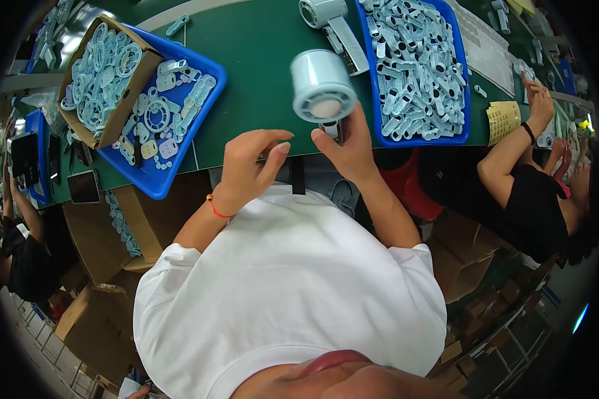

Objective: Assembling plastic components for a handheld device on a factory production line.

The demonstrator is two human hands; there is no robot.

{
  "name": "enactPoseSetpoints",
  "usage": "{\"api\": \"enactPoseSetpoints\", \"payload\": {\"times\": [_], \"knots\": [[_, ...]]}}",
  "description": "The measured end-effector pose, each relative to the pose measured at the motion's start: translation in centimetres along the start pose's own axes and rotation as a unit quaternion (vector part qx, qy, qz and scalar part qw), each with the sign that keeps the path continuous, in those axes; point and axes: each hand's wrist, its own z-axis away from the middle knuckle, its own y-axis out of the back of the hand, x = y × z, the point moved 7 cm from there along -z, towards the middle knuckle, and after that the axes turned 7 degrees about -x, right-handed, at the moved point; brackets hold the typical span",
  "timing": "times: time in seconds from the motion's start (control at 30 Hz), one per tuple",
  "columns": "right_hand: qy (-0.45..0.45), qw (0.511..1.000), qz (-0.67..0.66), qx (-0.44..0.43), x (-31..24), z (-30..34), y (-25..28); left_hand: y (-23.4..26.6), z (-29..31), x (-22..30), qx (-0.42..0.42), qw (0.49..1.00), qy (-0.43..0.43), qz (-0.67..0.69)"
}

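My right hand [351, 147] is closed around the handle of a pale blue, hair-dryer-shaped plastic housing [325, 74]. Its round barrel points up above my fingers, with a ringed end and a whitish disc facing me. Part of the handle is hidden by my palm. To the left, my left hand [251, 163] hovers at the table's near edge, thumb and fingers bent but apart, with nothing in it. A similar pale blue housing [343, 36] lies farther back on the green table [256, 73], its handle showing an opening.
A blue tray [464, 100] full of small pale blue parts stands at right. At left, another blue tray [209, 70] holds mixed parts and a cardboard box [134, 90] of rings. A phone [84, 187] lies at the left edge. Co-workers sit on both sides.
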Motion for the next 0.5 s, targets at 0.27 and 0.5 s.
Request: {"api": "enactPoseSetpoints", "payload": {"times": [0.27, 0.5], "knots": [[0.152, 0.952, 0.262, -0.047, 0.1, -1.1, -1.4, -0.3, 0.4, 2.4, 0.051, 0.985, -0.161, -0.019], [0.194, 0.912, 0.353, -0.077, -1.5, -2.4, -2.7, -3.3, 1.5, 9.2, 0.035, 0.880, -0.422, -0.217]]}}
